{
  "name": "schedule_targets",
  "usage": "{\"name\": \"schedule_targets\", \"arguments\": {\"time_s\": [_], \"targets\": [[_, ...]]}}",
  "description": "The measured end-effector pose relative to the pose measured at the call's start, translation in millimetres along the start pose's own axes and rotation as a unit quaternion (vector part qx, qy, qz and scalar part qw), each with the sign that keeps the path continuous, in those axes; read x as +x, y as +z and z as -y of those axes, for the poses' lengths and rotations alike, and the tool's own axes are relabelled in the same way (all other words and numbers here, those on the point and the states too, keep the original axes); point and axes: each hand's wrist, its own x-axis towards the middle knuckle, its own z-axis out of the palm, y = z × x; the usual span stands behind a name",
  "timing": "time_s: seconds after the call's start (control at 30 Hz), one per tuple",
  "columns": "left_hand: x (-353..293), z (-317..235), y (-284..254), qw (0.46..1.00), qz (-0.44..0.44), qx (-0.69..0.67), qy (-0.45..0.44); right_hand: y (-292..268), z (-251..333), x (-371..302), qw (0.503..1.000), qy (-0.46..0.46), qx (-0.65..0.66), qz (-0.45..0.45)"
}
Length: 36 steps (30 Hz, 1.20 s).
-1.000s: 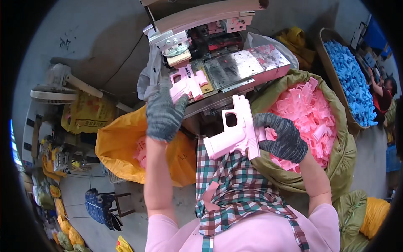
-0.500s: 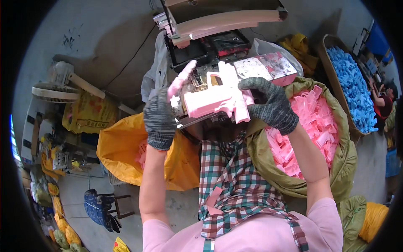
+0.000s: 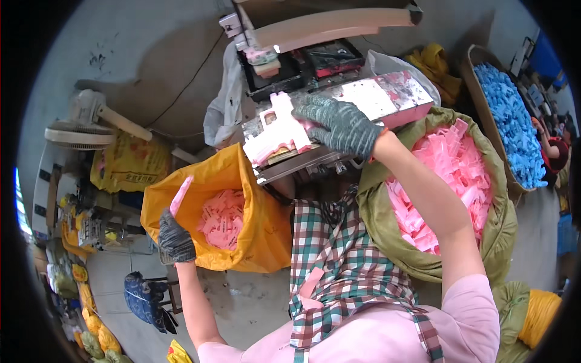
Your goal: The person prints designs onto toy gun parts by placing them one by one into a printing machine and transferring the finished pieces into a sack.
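Observation:
My right hand (image 3: 344,128), in a dark knitted glove, has its fingers and thumb about the right end of a pale pink toy gun piece (image 3: 279,132). That piece sits at the left part of the machine's work bed (image 3: 290,156). My left hand (image 3: 175,239), gloved the same way, is closed at the left rim of an orange sack (image 3: 266,224). A slim pink piece (image 3: 180,195) sticks up out of it; the rest is hidden by the fingers. Inside the sack lie pink pieces (image 3: 223,221) with dark marks.
An olive sack (image 3: 505,242) of pink plastic pieces (image 3: 436,181) stands at my right. Beyond it is a long box of blue pieces (image 3: 508,127). Black trays (image 3: 333,58) sit behind the bed, under an overhanging machine head (image 3: 333,27). A fan (image 3: 82,130) stands at left.
My left hand has moved left and down, from the machine to the orange sack, with the slim pink piece. My right hand and the toy gun piece have moved left, onto the bed.

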Motion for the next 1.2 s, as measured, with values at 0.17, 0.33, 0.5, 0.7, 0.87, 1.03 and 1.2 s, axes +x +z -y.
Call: {"name": "schedule_targets", "arguments": {"time_s": [0.17,0.33,0.5,0.7,0.87,1.03,1.2], "targets": [[-28.0,24.1,65.1,0.934,0.353,0.057,0.011,-30.1,7.9,-81.1,0.997,0.022,0.038,-0.062],[-39.7,-21.8,39.9,0.933,0.355,-0.001,0.054,-65.2,-59.5,-208.7,0.822,0.415,-0.341,-0.189],[-31.9,-59.4,18.3,0.945,0.272,-0.141,0.11,-46.2,-99.9,-284.4,0.793,0.533,-0.266,-0.127],[-41.1,-156.6,-86.7,0.866,0.122,-0.411,0.258,-36.8,-15.1,-218.8,0.922,0.258,-0.263,-0.122],[-51.4,-250.7,-154.7,0.813,0.127,-0.447,0.35,-14.3,92.7,-155.5,0.966,0.123,-0.226,-0.008],[-66.1,-247.6,-103.1,0.746,0.12,-0.438,0.488,-17.6,125.3,-135.4,0.989,0.013,-0.146,0.023],[-55.2,-247.7,-130.1,0.876,0.038,-0.421,0.234,-55.2,113.6,-133.2,0.992,0.112,-0.019,0.049]]}}
